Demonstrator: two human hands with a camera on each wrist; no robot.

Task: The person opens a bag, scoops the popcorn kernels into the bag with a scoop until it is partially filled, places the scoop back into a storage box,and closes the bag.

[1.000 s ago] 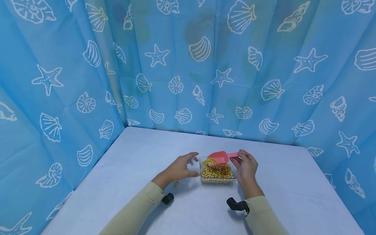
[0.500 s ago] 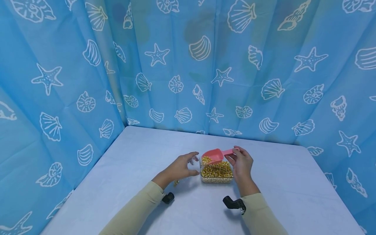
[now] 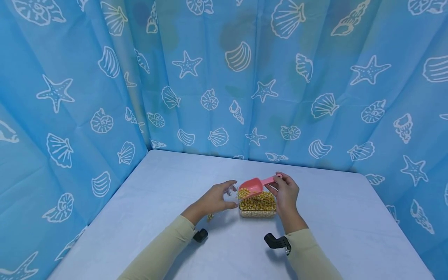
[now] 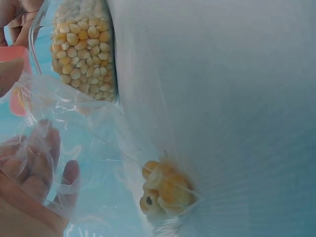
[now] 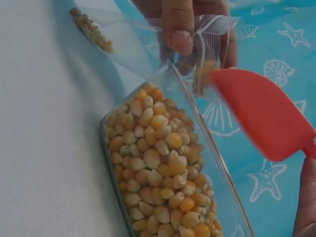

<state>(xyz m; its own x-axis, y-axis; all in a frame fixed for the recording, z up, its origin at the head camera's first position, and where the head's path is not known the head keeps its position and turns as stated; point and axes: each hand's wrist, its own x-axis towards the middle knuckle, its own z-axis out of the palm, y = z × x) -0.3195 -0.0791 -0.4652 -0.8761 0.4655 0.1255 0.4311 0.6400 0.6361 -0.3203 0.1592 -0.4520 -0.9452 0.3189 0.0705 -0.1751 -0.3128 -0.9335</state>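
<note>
My left hand (image 3: 217,198) holds a clear zip-lock bag (image 4: 98,163) by its mouth, thumb and fingers spread apart. Several corn kernels (image 4: 168,190) lie in the bag's bottom corner. With its fingertips, my right hand (image 3: 287,196) pinches the handle of a pink scoop (image 3: 252,187). The scoop tilts down to the left, its front lip right at the bag's mouth, with kernels near that lip. Below it stands a rectangular glass container (image 5: 217,148) full of corn kernels (image 5: 158,168), beside the bag.
A white cloth (image 3: 196,171) covers the table. Blue curtains (image 3: 217,70) with white shell and starfish prints stand behind it and at the sides. A black wrist mount (image 3: 276,241) sits at the right sleeve, another mount (image 3: 200,235) at the left.
My right hand has moved left with the scoop, from over the container to the bag's mouth, and the scoop tilts more steeply. The left hand has stayed in place.
</note>
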